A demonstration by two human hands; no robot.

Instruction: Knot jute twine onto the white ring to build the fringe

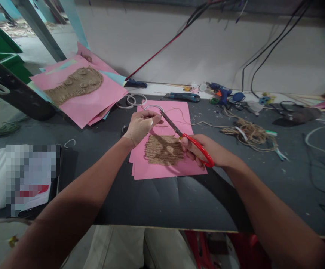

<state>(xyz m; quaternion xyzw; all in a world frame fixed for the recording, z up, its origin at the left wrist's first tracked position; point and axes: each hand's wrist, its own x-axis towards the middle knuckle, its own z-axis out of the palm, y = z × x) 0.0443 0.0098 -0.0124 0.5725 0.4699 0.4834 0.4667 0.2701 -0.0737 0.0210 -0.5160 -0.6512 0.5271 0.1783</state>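
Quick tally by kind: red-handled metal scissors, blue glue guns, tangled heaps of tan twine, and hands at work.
Red-handled metal scissors: 1
Blue glue gun: 1
Tangled heap of tan twine: 1
Hands: 2, left hand and right hand
Total: 5

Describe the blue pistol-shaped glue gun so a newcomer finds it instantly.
Start at the pale wall behind the dark grey table. Near the wall's foot, right of the pink paper sheets, lies the blue glue gun. Its orange trigger and pistol shape set it apart from the slim, straight blue cutter to its left.
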